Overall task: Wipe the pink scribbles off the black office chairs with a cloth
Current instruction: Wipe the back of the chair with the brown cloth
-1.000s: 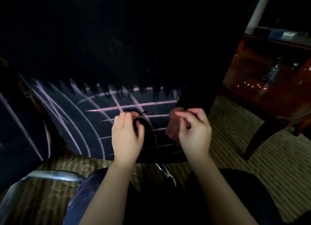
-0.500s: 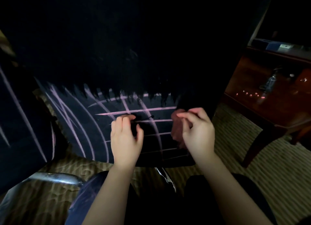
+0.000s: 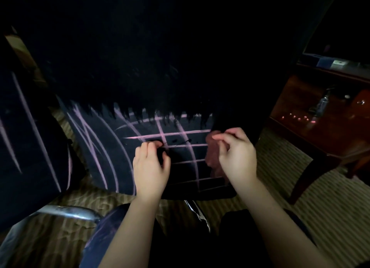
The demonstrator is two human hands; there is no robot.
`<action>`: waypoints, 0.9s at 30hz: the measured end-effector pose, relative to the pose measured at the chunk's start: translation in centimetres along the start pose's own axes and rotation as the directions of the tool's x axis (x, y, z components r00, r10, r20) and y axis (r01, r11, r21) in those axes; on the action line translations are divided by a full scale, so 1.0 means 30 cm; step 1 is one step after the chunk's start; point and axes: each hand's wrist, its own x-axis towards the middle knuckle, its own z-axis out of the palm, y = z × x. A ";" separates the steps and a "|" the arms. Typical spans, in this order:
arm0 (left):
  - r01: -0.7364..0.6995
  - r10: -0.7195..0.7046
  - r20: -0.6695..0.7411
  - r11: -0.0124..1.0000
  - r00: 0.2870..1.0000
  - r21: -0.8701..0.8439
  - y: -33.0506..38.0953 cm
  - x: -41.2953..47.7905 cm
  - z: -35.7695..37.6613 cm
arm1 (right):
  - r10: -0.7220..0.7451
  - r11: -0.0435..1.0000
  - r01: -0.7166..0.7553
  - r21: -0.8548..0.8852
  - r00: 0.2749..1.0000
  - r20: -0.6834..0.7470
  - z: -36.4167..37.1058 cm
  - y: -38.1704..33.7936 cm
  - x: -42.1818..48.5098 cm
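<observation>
Progress check, head view. Chair back (image 3: pixel 180 67): upper part reads uniformly dark, no pink visible there; a jagged edge separates it from the lower band. Light is poor, so whether that dark zone is wiped clean, wet or only shadowed cannot be told.

Pink scribbles (image 3: pixel 172 135) cover the lower band: a grid at centre, long arcs to the left. A second dark chair (image 3: pixel 30 147) at the left edge also carries pink strokes. Judgement: most of the marked area is yet to be wiped.

Left hand (image 3: pixel 150 163): fingers curled against the grid, pinching something dark; what it is cannot be told.
Right hand (image 3: pixel 236 153): fingers bunched, gripping a reddish cloth (image 3: pixel 213 157) pressed at the right end of the grid.

Wooden worktop (image 3: pixel 320 117) stands apart, at right.
</observation>
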 end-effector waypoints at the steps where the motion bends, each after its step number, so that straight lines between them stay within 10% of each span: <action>1: -0.005 0.005 0.009 1.000 1.000 0.001 -0.001 0.000 -0.001 | 0.000 1.000 0.000 -0.016 1.000 0.017 -0.011 -0.004 0.006; 8: 0.003 -0.003 0.004 1.000 1.000 -0.025 -0.010 0.003 -0.017 | -0.082 0.986 0.118 0.114 0.956 -0.283 -0.104 -0.117 0.175; 14: 0.009 -0.011 0.083 1.000 0.996 0.025 -0.040 0.018 -0.059 | 0.037 0.999 -0.036 -0.011 0.995 0.088 0.039 0.002 -0.018; 22: 0.068 -0.062 -0.073 0.994 0.995 0.087 -0.150 0.196 -0.286 | -0.081 0.984 0.118 0.135 0.965 -0.248 -0.126 -0.131 0.221; 27: 0.186 -0.171 -0.153 0.979 0.973 0.088 -0.226 0.281 -0.410 | -0.034 0.997 0.033 0.072 0.999 0.007 0.030 -0.051 0.045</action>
